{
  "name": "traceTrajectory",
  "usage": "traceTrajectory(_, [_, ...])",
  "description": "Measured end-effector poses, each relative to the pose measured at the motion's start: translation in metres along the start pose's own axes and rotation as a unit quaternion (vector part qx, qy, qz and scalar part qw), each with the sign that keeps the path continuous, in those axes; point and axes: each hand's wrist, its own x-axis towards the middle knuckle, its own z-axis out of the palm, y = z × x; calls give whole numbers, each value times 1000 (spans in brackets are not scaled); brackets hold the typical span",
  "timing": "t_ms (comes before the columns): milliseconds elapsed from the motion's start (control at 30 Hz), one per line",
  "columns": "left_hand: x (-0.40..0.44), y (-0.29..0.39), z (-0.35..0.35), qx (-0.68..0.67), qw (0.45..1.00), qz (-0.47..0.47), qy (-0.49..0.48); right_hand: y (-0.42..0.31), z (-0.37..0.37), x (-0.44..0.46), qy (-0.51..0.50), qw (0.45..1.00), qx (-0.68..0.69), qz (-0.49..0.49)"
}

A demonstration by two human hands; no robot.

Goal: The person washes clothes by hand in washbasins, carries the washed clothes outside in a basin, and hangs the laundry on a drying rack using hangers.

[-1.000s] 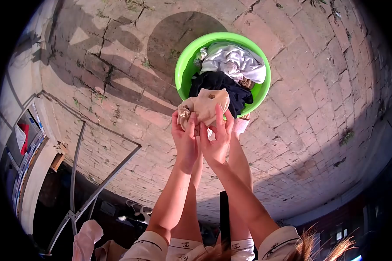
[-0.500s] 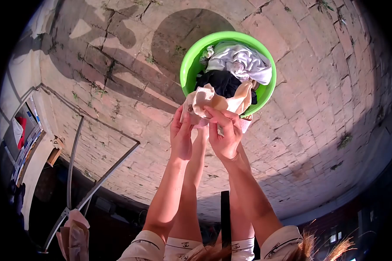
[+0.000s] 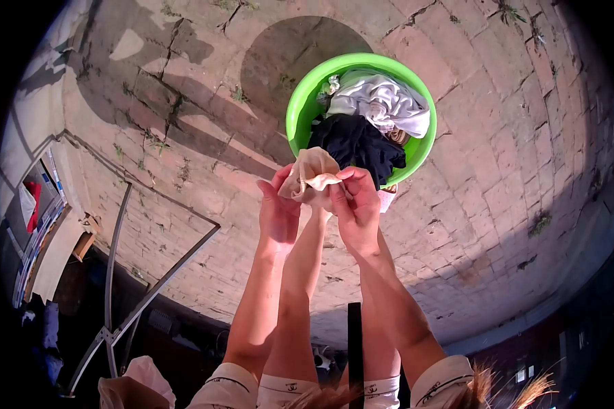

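A small beige cloth (image 3: 311, 176) is bunched up between my hands, just below the near rim of a round green basin (image 3: 295, 116). My right hand (image 3: 357, 208) pinches the cloth's right edge between thumb and fingertips. On the cloth's left side is my left hand (image 3: 280, 208), its thumb apart from the fingers; the fingers reach behind the fabric, so their hold is partly hidden. Inside the basin lie a dark garment (image 3: 353, 144) at the near side and a white garment (image 3: 378, 101) at the far side.
The basin stands on brick paving (image 3: 481, 157) with cracks and small weeds. A metal frame (image 3: 165, 281) stands at the left, with pale cloth (image 3: 140, 385) at its lower end. Shelving with a red item (image 3: 33, 204) is at the far left. My legs are below my arms.
The beige cloth has been turned and gathered into a smaller bunch, and its part that stretched over the basin has come back to my hands. My left thumb has spread outward.
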Motion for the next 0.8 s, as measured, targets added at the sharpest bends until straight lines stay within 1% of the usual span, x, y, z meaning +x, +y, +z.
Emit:
traceTrajectory(67, [0,-2,-2,46,998,31,-1,5,-2,9,19,994,-104,-32])
traceTrajectory(100, [-3,-2,2,108,991,73,8,2,2,12,27,989,-137,-49])
traceTrajectory(200, [0,-3,-9,66,981,46,176,18,0,34,15,991,-132,-18])
traceTrajectory(233, [2,-3,-12,45,980,84,175,32,-4,51,26,992,-123,-29])
traceTrajectory(267, [2,-1,-14,52,979,94,173,51,-11,72,45,991,-125,-14])
traceTrajectory(300, [1,2,-16,59,978,104,171,66,-18,95,46,977,-199,-59])
traceTrajectory(333, [1,3,-20,67,977,115,168,88,-29,120,20,920,-356,-161])
traceTrajectory(367, [3,0,-27,96,972,125,174,102,-33,141,3,855,-489,-172])
traceTrajectory(433, [2,-2,-36,106,975,103,168,111,-33,176,-23,800,-585,-131])
traceTrajectory(467, [1,-3,-40,110,976,89,167,116,-35,189,-21,786,-611,-93])
traceTrajectory(500, [0,-2,-35,100,974,78,186,124,-45,208,-5,818,-563,-120])
traceTrajectory(533, [-2,-3,-39,127,970,69,196,133,-53,217,11,845,-514,-144])
traceTrajectory(567, [-10,-4,-40,150,964,56,211,121,-51,197,-5,884,-448,-132])
traceTrajectory(600, [-11,-4,-37,170,960,52,215,82,-43,176,-16,915,-380,-132])
traceTrajectory(633, [-14,2,-24,139,970,30,197,56,-40,152,-26,941,-311,-132])
traceTrajectory(667, [-14,3,-18,174,970,43,167,60,-39,126,-22,966,-225,-125])
traceTrajectory(700, [-14,4,-12,209,967,57,135,37,-30,92,-33,966,-238,-96])
traceTrajectory(733, [-15,4,-4,244,962,70,103,34,-29,65,-56,969,-226,-79])
traceTrajectory(767, [-13,5,7,229,967,88,72,15,-28,44,-133,968,-204,-62])
traceTrajectory(800, [-13,4,10,229,970,78,25,8,-30,27,-207,966,-155,6])
